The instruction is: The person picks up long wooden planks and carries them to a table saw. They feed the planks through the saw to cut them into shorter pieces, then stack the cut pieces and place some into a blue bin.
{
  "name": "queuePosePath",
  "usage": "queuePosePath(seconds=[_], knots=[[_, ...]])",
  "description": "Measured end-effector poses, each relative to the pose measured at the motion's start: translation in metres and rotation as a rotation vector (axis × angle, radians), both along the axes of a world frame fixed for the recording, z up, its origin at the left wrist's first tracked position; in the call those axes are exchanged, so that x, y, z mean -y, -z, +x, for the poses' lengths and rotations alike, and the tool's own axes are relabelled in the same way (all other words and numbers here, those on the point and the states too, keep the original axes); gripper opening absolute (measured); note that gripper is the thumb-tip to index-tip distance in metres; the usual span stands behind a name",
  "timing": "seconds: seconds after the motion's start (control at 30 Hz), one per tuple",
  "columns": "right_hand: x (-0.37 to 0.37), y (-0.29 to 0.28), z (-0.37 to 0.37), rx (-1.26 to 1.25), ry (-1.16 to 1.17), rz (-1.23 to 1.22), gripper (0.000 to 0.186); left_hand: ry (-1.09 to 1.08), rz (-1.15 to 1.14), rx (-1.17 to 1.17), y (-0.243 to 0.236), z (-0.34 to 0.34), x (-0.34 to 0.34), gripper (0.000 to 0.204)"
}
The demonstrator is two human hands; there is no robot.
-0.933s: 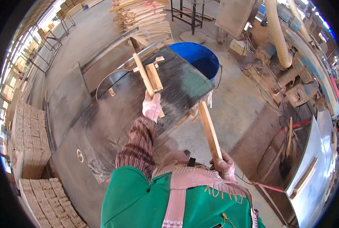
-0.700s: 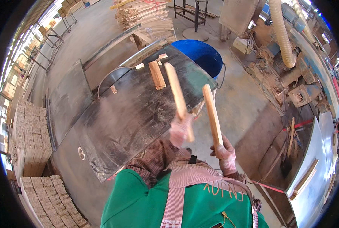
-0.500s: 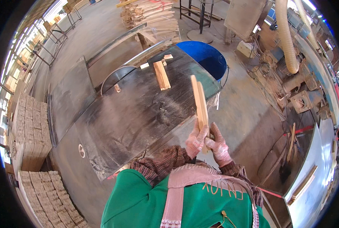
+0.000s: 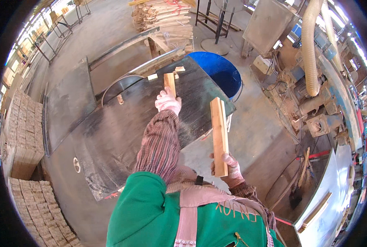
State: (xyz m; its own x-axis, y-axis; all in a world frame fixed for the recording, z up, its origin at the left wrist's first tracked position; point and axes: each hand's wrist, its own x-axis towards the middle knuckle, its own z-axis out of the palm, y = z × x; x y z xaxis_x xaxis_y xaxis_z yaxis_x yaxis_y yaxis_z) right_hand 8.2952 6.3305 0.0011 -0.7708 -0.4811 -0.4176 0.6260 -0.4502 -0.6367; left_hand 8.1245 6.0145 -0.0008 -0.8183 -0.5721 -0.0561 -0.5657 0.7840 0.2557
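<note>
My left hand (image 4: 167, 101), in a pale, dusty glove, reaches far over the dark tabletop (image 4: 109, 136). Its fingers close round the near end of a short wooden block (image 4: 170, 80) that lies there, and the hand hides that end. In front of my body my right hand (image 4: 232, 169) grips the lower end of wooden strips (image 4: 219, 133), laid side by side and pointing up and away from me. Small wood offcuts (image 4: 152, 77) lie close to the block, and another small chip (image 4: 120, 99) lies farther left.
Beyond the table's far right corner stands a blue round bin (image 4: 222, 70). A curved guard (image 4: 121, 86) rises at the table's far edge. Stacked timber (image 4: 25, 127) stands at left, machinery with a ribbed hose (image 4: 311, 49) at right. A pale sheet panel (image 4: 327, 197) leans at lower right.
My left hand has let go of the strips and stretched forward to the block on the table. My right hand alone now holds the strips, a little lower and turned broadside.
</note>
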Motion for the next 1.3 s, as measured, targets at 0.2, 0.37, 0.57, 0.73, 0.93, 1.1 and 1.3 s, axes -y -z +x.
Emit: queuePosePath(seconds=[0.2, 0.37, 0.57, 0.73, 0.93, 1.1, 1.3], knots=[[0.021, -0.011, -0.047, -0.292, -0.145, 0.306, 0.092, 0.101, -0.011, -0.316, 0.016, 0.132, 0.013, 0.066], [0.114, -0.013, -0.082, -1.194, -0.355, 0.699, 0.103, -0.144, -0.041, -0.265, 0.023, 0.279, 0.029, 0.066], [0.242, -0.046, -0.075, -1.153, -1.126, 0.954, 0.096, -0.113, -0.306, -0.277, 0.037, 0.332, 0.04, 0.068], [0.258, -0.039, -0.097, -1.378, -0.985, 1.185, 0.088, -0.047, -0.473, -0.331, 0.055, 0.335, 0.043, 0.067], [0.188, -0.017, -0.181, -1.258, -0.584, 1.397, 0.076, -0.036, -0.443, -0.284, 0.061, 0.341, 0.045, 0.068], [0.144, -0.04, -0.249, -0.794, -0.423, 1.59, 0.081, -0.095, -0.397, -0.17, 0.056, 0.336, 0.042, 0.068], [0.112, -0.031, -0.198, -1.009, -0.435, 1.488, 0.087, -0.095, -0.339, -0.181, 0.051, 0.334, 0.039, 0.065]])
